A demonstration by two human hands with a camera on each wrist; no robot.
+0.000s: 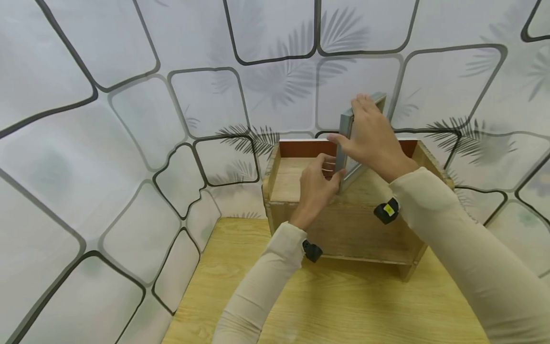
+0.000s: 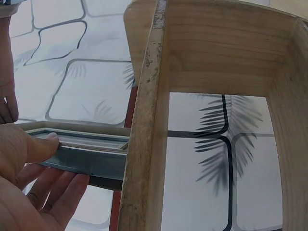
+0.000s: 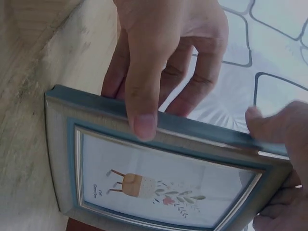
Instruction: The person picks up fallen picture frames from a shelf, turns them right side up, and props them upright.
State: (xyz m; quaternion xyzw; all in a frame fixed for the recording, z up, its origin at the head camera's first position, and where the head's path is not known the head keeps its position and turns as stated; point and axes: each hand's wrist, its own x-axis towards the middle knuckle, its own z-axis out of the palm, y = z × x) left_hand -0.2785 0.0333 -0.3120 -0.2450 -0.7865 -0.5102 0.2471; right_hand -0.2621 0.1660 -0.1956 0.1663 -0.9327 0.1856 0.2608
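Observation:
A picture frame (image 1: 343,143) with a blue-grey and silvery border stands upright, turned at an angle, over the top of a wooden shelf unit (image 1: 361,234). In the right wrist view the frame (image 3: 159,178) shows a print of a potted plant on legs. Its lower end meets the wooden surface or is just above it. My left hand (image 1: 315,186) pinches the near side edge low down, thumb on one face and fingers opposite. Higher up, my right hand (image 1: 374,136) grips the frame near its top corner, its thumb (image 3: 255,120) at the edge.
The unit's top has raised wooden sides and a reddish-brown back panel (image 1: 296,148). Below is an open compartment. It stands on a wood-grain table (image 1: 240,253) against a patterned wall covering (image 1: 202,105). A dark wrist camera (image 1: 386,210) sits on each sleeve.

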